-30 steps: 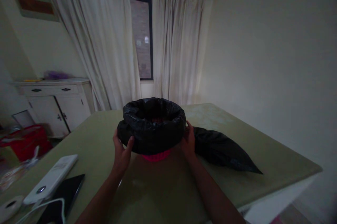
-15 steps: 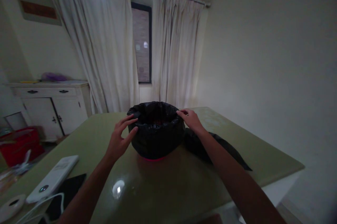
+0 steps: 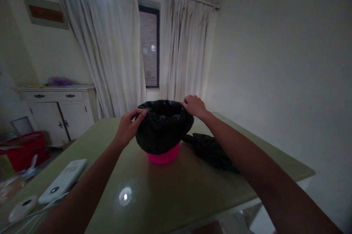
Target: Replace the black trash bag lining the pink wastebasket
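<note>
A small pink basket (image 3: 164,157) stands on the green table (image 3: 170,193), lined with a black plastic bag (image 3: 162,127) that hangs over its rim. My left hand (image 3: 128,126) pinches the bag's left edge. My right hand (image 3: 194,105) grips the bag's right edge at the top. The bag is pulled up, so the basket's pink base shows below it. The inside of the basket is dark and hidden.
Another black bag (image 3: 211,150) lies on the table to the right of the basket. A white remote-like device (image 3: 63,181), a round white object (image 3: 23,208) and cables sit at the near left. A white cabinet (image 3: 56,111) and a red container (image 3: 22,149) stand at left.
Both hands have moved up from the bag's sides to its top rim and taken hold of it. The bag has been lifted, baring more of the pink basket.
</note>
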`<state>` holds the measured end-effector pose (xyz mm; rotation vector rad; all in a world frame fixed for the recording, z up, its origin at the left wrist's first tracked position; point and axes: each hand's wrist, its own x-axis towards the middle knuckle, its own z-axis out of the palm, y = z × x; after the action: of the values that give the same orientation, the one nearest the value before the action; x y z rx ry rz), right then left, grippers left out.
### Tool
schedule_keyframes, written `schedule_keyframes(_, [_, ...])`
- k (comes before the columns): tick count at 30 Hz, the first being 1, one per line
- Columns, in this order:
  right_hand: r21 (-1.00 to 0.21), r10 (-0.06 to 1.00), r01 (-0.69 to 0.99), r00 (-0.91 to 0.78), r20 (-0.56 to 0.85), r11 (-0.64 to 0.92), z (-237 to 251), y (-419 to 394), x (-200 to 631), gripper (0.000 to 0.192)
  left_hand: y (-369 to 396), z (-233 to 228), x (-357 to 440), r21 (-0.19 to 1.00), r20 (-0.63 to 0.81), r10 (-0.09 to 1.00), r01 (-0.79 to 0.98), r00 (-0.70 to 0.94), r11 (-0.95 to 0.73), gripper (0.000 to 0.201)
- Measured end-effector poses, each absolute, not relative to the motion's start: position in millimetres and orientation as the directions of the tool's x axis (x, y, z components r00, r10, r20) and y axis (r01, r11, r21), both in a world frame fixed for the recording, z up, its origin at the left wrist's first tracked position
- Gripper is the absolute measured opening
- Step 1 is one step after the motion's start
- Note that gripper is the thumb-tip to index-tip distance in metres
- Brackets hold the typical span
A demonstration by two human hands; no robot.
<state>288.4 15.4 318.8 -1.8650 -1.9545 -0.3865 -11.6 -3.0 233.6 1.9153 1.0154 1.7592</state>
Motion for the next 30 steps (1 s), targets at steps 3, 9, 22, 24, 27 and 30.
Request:
schedule_keyframes(3, [-0.141, 0.862, 0.986, -0.006, 0.507, 0.091, 335.7, 23.0, 278.6, 0.035, -0.6, 250.7, -8.2, 0.712, 0.693, 0.719, 0.211, -0.053, -0.67, 0.054])
schedule_keyframes(9, [-0.226, 0.837, 0.972, 0.065, 0.543, 0.071, 352.5, 31.8, 270.4, 0.032, -3.2, 263.8, -3.9, 0.761, 0.647, 0.749, 0.064, -0.142, -0.645, 0.059])
schedule_keyframes(22, [-0.359, 0.776, 0.886, -0.002, 0.631, 0.295, 395.4, 52.5, 212.0, 0.03, 28.1, 299.8, -3.0, 0.714, 0.606, 0.656, -0.055, -0.45, -0.697, 0.039])
schedule_keyframes(24, [-0.377, 0.761, 0.87, 0.004, 0.649, 0.317, 401.7, 53.8, 204.7, 0.029, 32.9, 301.3, -0.3, 0.712, 0.602, 0.642, -0.045, -0.474, -0.701, 0.036])
schedule_keyframes(27, [-0.399, 0.709, 0.825, -0.004, 0.705, 0.401, 410.9, 53.8, 193.5, 0.029, 33.5, 301.6, 3.2, 0.672, 0.646, 0.536, 0.072, -0.543, -0.737, 0.03])
schedule_keyframes(30, [-0.35, 0.563, 0.723, -0.065, 0.824, 0.596, 422.3, 47.6, 180.1, 0.028, 21.9, 304.3, 5.9, 0.536, 0.733, 0.29, 0.261, -0.616, -0.803, 0.023])
